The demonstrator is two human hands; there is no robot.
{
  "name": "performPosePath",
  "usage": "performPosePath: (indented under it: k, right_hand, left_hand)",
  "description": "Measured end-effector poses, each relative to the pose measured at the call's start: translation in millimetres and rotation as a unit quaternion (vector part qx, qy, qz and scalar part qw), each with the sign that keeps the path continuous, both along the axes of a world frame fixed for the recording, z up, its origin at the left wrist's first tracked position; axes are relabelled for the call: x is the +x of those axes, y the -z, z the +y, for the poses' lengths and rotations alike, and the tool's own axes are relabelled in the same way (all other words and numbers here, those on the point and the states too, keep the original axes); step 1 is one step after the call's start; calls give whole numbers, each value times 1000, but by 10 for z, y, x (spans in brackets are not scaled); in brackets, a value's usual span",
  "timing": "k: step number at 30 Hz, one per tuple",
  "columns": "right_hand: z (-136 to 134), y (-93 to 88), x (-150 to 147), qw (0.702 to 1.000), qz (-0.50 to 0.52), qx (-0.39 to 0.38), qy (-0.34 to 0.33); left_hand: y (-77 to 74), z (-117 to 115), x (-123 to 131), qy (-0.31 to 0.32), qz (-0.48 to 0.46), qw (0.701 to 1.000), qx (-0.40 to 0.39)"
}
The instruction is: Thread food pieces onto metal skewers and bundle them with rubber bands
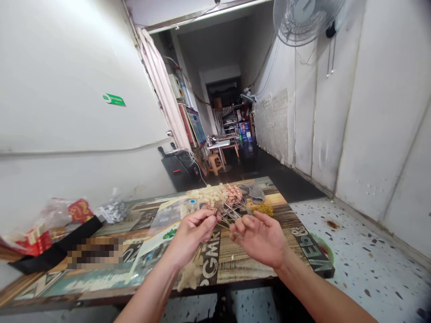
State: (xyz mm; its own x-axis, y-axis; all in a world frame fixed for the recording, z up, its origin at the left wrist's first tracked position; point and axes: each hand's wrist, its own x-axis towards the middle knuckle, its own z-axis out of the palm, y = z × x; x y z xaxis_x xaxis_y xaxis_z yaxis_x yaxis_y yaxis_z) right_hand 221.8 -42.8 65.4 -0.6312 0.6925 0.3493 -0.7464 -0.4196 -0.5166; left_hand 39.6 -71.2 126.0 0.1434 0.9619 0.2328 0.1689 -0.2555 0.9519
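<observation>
My left hand (198, 226) is closed in a pinch above the table, its thumb and forefinger pressed on something small and brownish that I cannot make out. Just right of it, my right hand (261, 237) is turned palm up, fingers loosely curled and thumb apart; no held thing shows in it. A thin yellowish stick (226, 220) runs between the two hands. Behind them lie several thin skewers (232, 210), beside a heap of pale food pieces (210, 194) and a pile of pink meat pieces (234, 194). A yellow bundle (263, 209) sits behind my right hand.
The patterned wooden table (249, 262) carries a grey cloth-like item (257, 194), a pale lumpy piece (189, 273) and a clear plastic sheet (144, 253). Red packets (37, 240) and a crumpled silvery bag (113, 211) lie at left. A wall fan (303, 18) hangs at upper right.
</observation>
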Motion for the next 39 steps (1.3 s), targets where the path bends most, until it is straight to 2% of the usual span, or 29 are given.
performPosePath:
  k: [2, 4, 7, 9, 10, 11, 12, 14, 15, 16, 17, 18, 19, 20, 21, 23, 26, 28, 31, 34, 36, 38, 39]
  right_hand:
    - [5, -70, 34, 995, 60, -69, -32]
    - [38, -152, 101, 995, 64, -74, -35]
    - [99, -284, 233, 1000, -12, -2, -28]
    - [78, -368, 297, 988, -114, 102, 8]
    - [41, -402, 310, 967, -176, 179, 41]
    - [-11, -425, 307, 930, -239, 266, 83]
    - [-68, -432, 288, 879, -294, 354, 129]
    - [-156, -393, 211, 767, -367, 483, 208]
    - [-166, -347, 164, 737, -381, 506, 236]
    - [-145, -288, 119, 741, -382, 489, 255]
    - [-94, -224, 82, 778, -372, 438, 253]
    - [-18, -162, 58, 837, -349, 358, 225]
    - [75, -110, 50, 898, -311, 258, 171]
    - [173, -72, 58, 947, -263, 154, 100]
    - [267, -54, 82, 976, -209, 59, 25]
    - [411, -79, 160, 987, -116, -70, -83]
    - [495, -224, 293, 983, -60, -131, -115]
    - [495, -341, 356, 984, -52, -118, -120]
    - [431, -482, 396, 990, -62, -63, -107]
    - [239, -551, 368, 987, -135, 82, -16]
    - [54, -533, 309, 946, -215, 232, 65]
    - [-103, -448, 224, 884, -278, 350, 138]
    - [-146, -383, 177, 866, -289, 373, 164]
  left_hand:
    - [25, 26, 21, -38, 20, 997, 63]
    - [21, 31, 38, -67, 99, 983, 136]
    - [9, 36, 52, -74, 260, 939, 211]
    - [11, 56, 65, -74, 339, 908, 236]
    - [11, 71, 73, -71, 367, 896, 237]
    - [9, 87, 81, -69, 386, 890, 234]
    - [2, 101, 88, -68, 389, 890, 227]
    - [-20, 114, 89, -64, 343, 917, 191]
    - [-32, 111, 83, -58, 297, 940, 161]
    - [-41, 104, 74, -49, 239, 962, 126]
    - [-45, 93, 63, -34, 177, 980, 90]
    - [-42, 82, 54, -13, 121, 991, 55]
    - [-32, 76, 47, 4, 76, 997, 29]
    - [-16, 76, 44, 10, 52, 998, 16]
    - [3, 84, 45, 4, 50, 999, 17]
    - [42, 116, 50, -36, 97, 993, 54]
    - [83, 168, 47, -103, 171, 970, 140]
    - [98, 179, 41, -116, 215, 951, 188]
    - [99, 176, 52, -104, 333, 904, 245]
    - [57, 189, 89, -86, 413, 873, 245]
    - [-1, 201, 101, -86, 400, 886, 218]
    - [-67, 193, 86, -85, 315, 931, 165]
    - [-96, 178, 69, -79, 251, 956, 130]
